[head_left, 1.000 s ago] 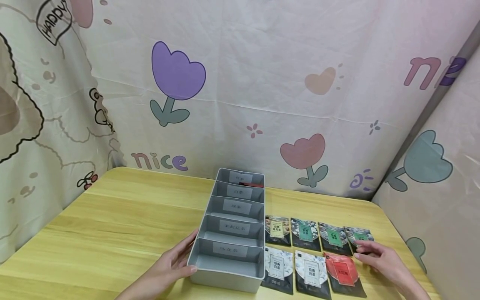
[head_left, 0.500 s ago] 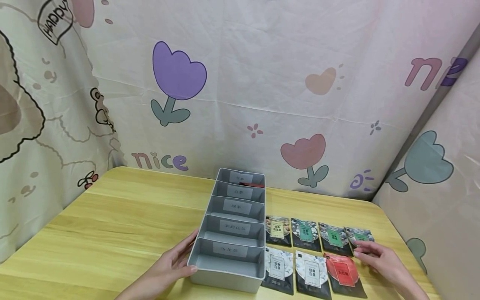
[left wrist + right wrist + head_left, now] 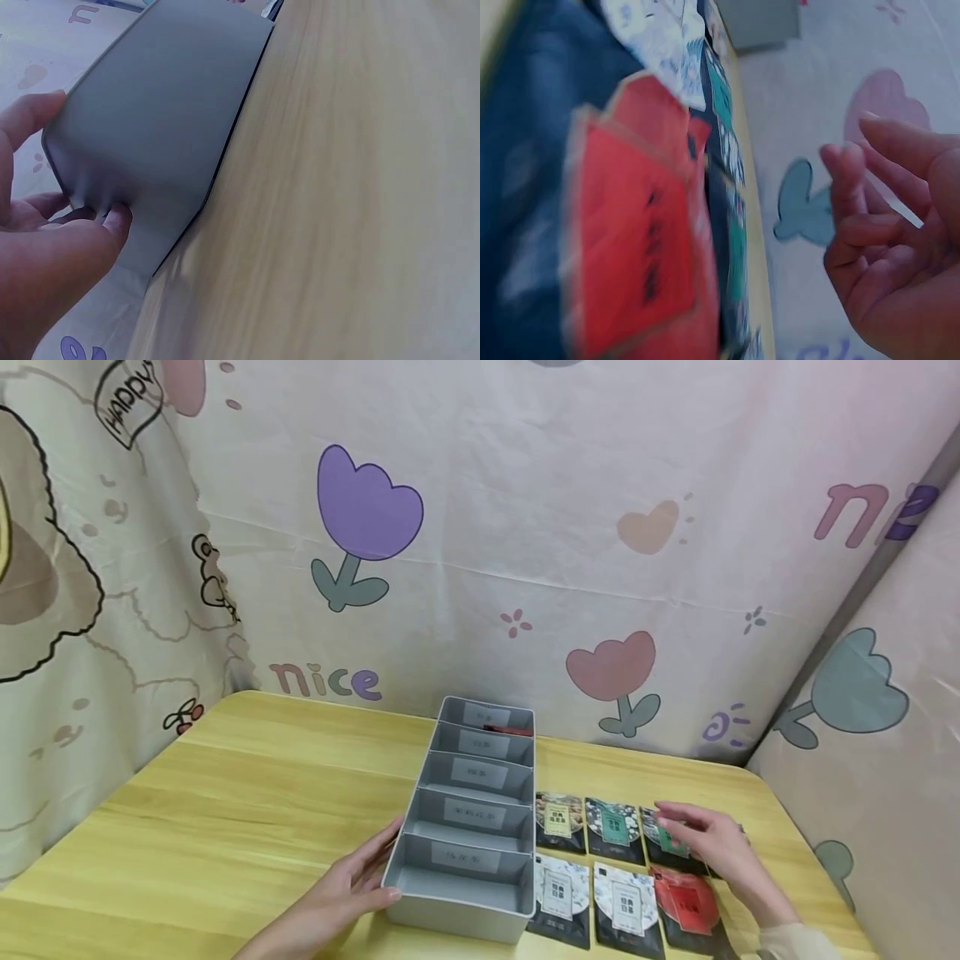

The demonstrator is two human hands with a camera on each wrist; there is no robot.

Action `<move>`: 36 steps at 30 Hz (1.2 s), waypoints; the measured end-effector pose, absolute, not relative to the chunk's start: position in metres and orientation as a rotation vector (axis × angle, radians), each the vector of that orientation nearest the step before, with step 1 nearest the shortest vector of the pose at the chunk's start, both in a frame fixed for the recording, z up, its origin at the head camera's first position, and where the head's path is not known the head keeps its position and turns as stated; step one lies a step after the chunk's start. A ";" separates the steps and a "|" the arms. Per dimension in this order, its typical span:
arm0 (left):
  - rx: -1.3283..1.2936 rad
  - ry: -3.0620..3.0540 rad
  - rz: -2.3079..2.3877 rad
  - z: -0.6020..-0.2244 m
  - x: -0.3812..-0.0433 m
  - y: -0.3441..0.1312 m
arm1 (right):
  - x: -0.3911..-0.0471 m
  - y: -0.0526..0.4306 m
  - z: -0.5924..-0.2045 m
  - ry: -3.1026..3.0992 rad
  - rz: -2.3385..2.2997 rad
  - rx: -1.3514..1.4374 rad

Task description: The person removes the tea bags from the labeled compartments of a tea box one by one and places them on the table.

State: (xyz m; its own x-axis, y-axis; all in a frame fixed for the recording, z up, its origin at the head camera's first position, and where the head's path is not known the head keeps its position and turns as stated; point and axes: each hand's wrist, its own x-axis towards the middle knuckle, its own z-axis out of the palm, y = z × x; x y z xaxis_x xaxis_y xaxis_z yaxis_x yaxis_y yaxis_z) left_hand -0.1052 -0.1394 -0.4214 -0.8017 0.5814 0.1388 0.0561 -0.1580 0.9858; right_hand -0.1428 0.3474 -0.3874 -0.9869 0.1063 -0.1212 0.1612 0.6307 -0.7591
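Note:
A long grey divided box (image 3: pixel 457 906) stands on the table, its compartments bearing white handwritten labels. My left hand (image 3: pixel 356 885) holds its near left corner, thumb at the front rim and fingers against the side wall. In the left wrist view, fingertips (image 3: pixel 116 217) touch the grey wall. My right hand (image 3: pixel 708 839) hovers over a green-labelled tea packet (image 3: pixel 663 843), partly covering it, fingers loosely bent and nothing between them. In the right wrist view, a red tea packet (image 3: pixel 637 240) lies beside that hand, blurred and apart from it.
Right of the box lie more tea packets: a yellow-labelled one (image 3: pixel 558 822), a teal-labelled one (image 3: pixel 615 831) and two white ones (image 3: pixel 558 902). A red packet edge (image 3: pixel 510 731) shows in the farthest compartments. A patterned curtain (image 3: pixel 480 527) hangs behind the table (image 3: pixel 247 802).
My right hand has lifted from the far-right packet and moved left and away from me, over the green-labelled one. The left hand stays at the box corner. The head view has shifted slightly.

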 end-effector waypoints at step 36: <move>0.715 1.726 2.018 -0.421 -0.103 -0.138 | -0.270 0.228 -0.351 2.769 -1.276 -0.439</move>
State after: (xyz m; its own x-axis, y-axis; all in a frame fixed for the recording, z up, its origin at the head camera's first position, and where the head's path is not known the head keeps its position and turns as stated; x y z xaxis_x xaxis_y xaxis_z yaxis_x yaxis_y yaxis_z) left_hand -0.1034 -0.1384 -0.4215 -0.7944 0.5939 0.1277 0.0342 -0.1662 0.9855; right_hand -0.2704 0.2283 -0.3511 -0.9575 -0.2816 0.0628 -0.2307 0.6164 -0.7528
